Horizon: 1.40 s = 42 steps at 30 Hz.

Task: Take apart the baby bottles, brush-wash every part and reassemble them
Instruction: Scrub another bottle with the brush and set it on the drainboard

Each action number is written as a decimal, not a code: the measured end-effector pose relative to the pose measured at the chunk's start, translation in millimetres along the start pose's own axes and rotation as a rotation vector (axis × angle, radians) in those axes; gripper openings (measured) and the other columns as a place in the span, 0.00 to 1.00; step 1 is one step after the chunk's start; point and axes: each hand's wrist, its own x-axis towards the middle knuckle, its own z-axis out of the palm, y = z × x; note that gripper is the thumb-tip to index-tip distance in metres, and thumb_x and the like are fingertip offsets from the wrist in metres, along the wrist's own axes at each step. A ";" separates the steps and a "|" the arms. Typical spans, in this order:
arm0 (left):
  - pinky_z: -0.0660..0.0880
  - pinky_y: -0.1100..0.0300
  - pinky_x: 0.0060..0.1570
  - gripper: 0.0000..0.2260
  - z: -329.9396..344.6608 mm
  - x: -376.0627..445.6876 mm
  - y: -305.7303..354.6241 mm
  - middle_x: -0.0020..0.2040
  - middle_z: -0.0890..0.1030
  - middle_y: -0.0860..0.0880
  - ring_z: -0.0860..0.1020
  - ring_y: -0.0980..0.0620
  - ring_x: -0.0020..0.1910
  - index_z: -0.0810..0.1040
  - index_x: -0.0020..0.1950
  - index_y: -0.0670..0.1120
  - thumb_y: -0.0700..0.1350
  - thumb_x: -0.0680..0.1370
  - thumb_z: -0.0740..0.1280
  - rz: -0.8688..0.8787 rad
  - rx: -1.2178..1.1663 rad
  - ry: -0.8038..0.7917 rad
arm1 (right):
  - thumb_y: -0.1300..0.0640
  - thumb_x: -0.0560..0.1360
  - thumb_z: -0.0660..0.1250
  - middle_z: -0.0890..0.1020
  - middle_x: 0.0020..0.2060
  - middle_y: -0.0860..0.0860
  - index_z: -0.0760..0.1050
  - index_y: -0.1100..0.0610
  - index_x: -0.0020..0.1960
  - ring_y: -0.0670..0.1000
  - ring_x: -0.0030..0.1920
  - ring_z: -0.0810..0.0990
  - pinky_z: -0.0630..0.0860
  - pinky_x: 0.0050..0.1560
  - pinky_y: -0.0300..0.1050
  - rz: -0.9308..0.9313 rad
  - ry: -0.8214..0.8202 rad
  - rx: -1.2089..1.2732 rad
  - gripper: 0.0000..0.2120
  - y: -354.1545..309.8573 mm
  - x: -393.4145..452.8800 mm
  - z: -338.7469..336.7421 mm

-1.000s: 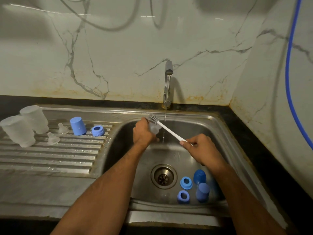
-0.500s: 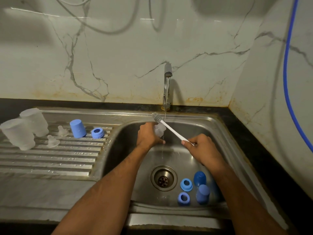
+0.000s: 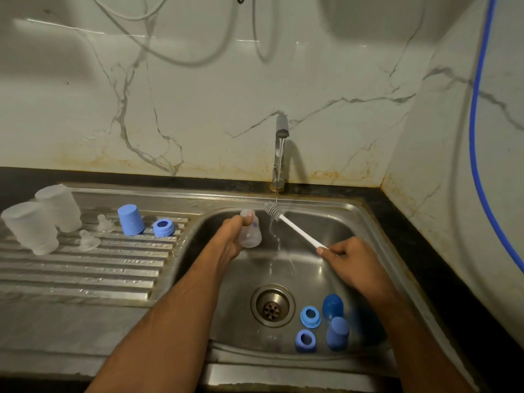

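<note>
Left hand (image 3: 231, 241) curled round a small clear bottle (image 3: 249, 229), thumb near its top, held above the sink basin (image 3: 334, 231); right hand (image 3: 350, 258) pinching the white handle of the bottle brush (image 3: 295, 229), bristle head up under the running stream and apart from the bottle. Nearest, on the basin floor right of the drain (image 3: 272, 305): two blue rings (image 3: 310, 316) and blue caps (image 3: 337, 333), seemingly unwashed. Left, on the ribbed drainboard (image 3: 85, 276): two frosted bottles (image 3: 31, 226) mouth down, two clear teats (image 3: 89, 240), a blue cap (image 3: 130, 219), a blue ring (image 3: 163, 227) — likely done. Farthest, the tap (image 3: 280, 154) against the marble wall. Step in hand, by the look: mid-wash, brush being rinsed or wetted. Next move calls for bringing bristles and bottle together — mouth turned toward the brush; which end faces it cannot be told.
</note>
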 end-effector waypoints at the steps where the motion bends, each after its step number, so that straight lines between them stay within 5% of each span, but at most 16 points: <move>1: 0.77 0.41 0.59 0.22 -0.4 -1.6 1.9 0.60 0.78 0.38 0.79 0.38 0.57 0.71 0.69 0.42 0.46 0.77 0.71 -0.027 -0.075 -0.031 | 0.43 0.82 0.64 0.84 0.39 0.50 0.84 0.52 0.49 0.44 0.40 0.80 0.66 0.37 0.32 -0.009 -0.005 -0.005 0.16 -0.4 -0.7 -1.7; 6: 0.78 0.44 0.45 0.14 -1.4 -6.4 6.8 0.59 0.78 0.37 0.78 0.37 0.56 0.71 0.65 0.42 0.43 0.80 0.65 -0.073 -0.188 -0.104 | 0.42 0.81 0.65 0.84 0.35 0.53 0.84 0.52 0.45 0.49 0.37 0.82 0.78 0.40 0.43 -0.011 -0.052 0.116 0.17 -4.6 -3.5 -2.6; 9: 0.77 0.42 0.53 0.07 1.2 -3.0 6.4 0.58 0.78 0.38 0.78 0.39 0.57 0.75 0.58 0.42 0.40 0.81 0.62 -0.044 -0.190 -0.093 | 0.44 0.80 0.67 0.78 0.27 0.50 0.83 0.53 0.43 0.47 0.30 0.77 0.77 0.36 0.46 -0.017 -0.079 0.200 0.16 -10.4 -5.3 8.1; 12: 0.74 0.41 0.62 0.08 10.0 -2.5 6.3 0.53 0.78 0.39 0.77 0.41 0.55 0.76 0.51 0.41 0.35 0.80 0.58 -0.020 -0.175 -0.115 | 0.44 0.81 0.66 0.79 0.29 0.50 0.84 0.54 0.44 0.46 0.30 0.77 0.77 0.36 0.46 -0.031 -0.043 0.139 0.16 -21.0 -5.6 20.1; 15: 0.75 0.41 0.60 0.09 17.1 -4.4 3.6 0.53 0.77 0.40 0.76 0.40 0.57 0.75 0.48 0.43 0.34 0.79 0.57 -0.013 -0.180 -0.118 | 0.43 0.82 0.64 0.82 0.32 0.52 0.83 0.53 0.47 0.45 0.31 0.77 0.76 0.33 0.42 -0.062 0.022 0.102 0.16 -31.0 -6.0 24.1; 22: 0.76 0.38 0.58 0.15 -9.3 21.7 17.4 0.64 0.78 0.38 0.78 0.37 0.62 0.71 0.69 0.43 0.43 0.82 0.61 0.017 -0.452 0.024 | 0.46 0.82 0.65 0.74 0.26 0.47 0.83 0.55 0.47 0.41 0.24 0.70 0.71 0.30 0.37 -0.077 -0.138 0.255 0.15 -30.3 -8.9 21.8; 30: 0.75 0.45 0.65 0.16 12.8 11.1 6.0 0.55 0.81 0.42 0.79 0.44 0.55 0.78 0.59 0.43 0.54 0.83 0.61 0.091 -0.404 -0.108 | 0.45 0.82 0.65 0.75 0.26 0.47 0.83 0.53 0.44 0.43 0.28 0.73 0.72 0.31 0.40 -0.105 -0.026 0.227 0.16 -41.9 -7.2 30.5; 35: 0.76 0.42 0.64 0.15 5.2 18.1 12.7 0.62 0.80 0.39 0.80 0.40 0.60 0.75 0.64 0.42 0.50 0.83 0.63 0.105 -0.500 -0.057 | 0.46 0.82 0.65 0.72 0.25 0.47 0.82 0.53 0.43 0.41 0.23 0.68 0.68 0.28 0.38 -0.081 -0.113 0.334 0.14 -41.5 -8.2 22.3; 42: 0.76 0.40 0.62 0.14 -0.9 20.1 8.8 0.60 0.81 0.39 0.81 0.40 0.58 0.76 0.64 0.42 0.49 0.83 0.63 0.105 -0.511 0.006 | 0.47 0.82 0.65 0.70 0.23 0.47 0.82 0.57 0.44 0.41 0.19 0.65 0.66 0.24 0.36 -0.039 -0.161 0.382 0.16 -39.8 -16.2 21.6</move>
